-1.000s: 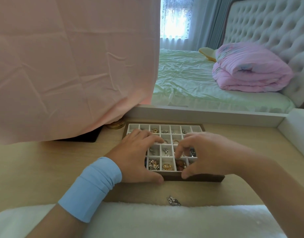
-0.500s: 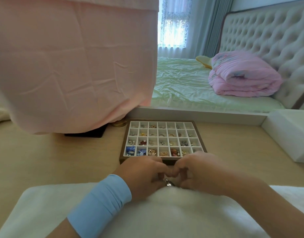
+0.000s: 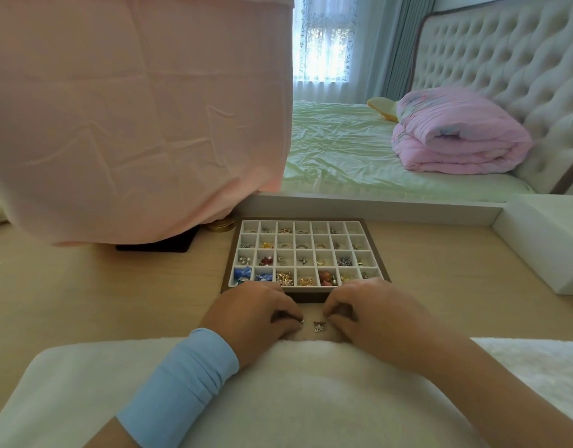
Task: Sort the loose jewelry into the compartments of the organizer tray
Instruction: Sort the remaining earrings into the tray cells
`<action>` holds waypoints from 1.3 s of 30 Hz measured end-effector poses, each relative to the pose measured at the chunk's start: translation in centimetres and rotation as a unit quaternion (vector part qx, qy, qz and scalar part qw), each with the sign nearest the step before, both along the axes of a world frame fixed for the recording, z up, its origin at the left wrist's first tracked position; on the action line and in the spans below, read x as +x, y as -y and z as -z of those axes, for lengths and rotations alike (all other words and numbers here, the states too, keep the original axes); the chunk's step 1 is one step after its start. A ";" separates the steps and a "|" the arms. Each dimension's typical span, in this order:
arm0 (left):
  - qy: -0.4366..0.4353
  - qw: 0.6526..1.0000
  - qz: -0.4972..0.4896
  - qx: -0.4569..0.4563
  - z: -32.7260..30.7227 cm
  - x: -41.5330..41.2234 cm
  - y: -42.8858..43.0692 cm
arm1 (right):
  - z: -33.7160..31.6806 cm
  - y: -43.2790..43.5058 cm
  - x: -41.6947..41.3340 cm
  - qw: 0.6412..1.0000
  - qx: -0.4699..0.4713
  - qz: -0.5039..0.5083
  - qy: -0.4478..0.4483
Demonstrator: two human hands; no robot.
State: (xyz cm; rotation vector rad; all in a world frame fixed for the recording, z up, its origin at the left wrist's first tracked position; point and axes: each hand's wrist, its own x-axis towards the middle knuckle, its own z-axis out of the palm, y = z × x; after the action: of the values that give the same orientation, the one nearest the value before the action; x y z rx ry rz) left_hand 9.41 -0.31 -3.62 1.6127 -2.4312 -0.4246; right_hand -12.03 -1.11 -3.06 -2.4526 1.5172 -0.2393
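On the pale wooden tabletop (image 3: 117, 302), just in front of the brown-framed white grid organizer tray (image 3: 227, 282), I see a small silver winged charm (image 3: 319, 326) lying loose between the person's two hands. The left hand (image 3: 256, 315), with a light blue stretch wristband (image 3: 181, 379) on its wrist, has its fingers curled under, and its fingertips pinch a tiny silver piece (image 3: 301, 323) right at the table surface. The right hand (image 3: 372, 312) is curled too, fingertips down just beside the charm. From my feed I cannot tell whether they touch it or hold anything. Both wrists rest on a fluffy white cloth (image 3: 294, 399) at the near edge. Most of the tray's compartments already hold jewelry: blue bows (image 3: 243, 273) in the near left cells, with gold and pearl bits next to them. A pink draped fabric (image 3: 133, 108) hangs behind on the left.
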 end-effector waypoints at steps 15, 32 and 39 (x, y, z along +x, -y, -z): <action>-0.199 0.977 -0.069 -0.007 0.7 0.5 -0.5 | 0.2 0.4 0.1 0.998 -0.015 -0.053 0.032; -0.299 0.952 -0.069 -0.018 -2.7 -1.9 4.6 | -4.9 6.5 -4.1 0.976 -0.094 0.082 0.178; -0.363 0.926 -0.102 0.021 -3.7 -5.3 11.3 | -4.6 12.5 -4.9 0.983 -0.064 0.128 0.117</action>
State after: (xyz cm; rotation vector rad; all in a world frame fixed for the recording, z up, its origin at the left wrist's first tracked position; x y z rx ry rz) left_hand 4.15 -11.66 0.11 1.3664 -1.6938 -0.8587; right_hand -16.95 -13.63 1.52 -2.2186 1.7531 -0.6666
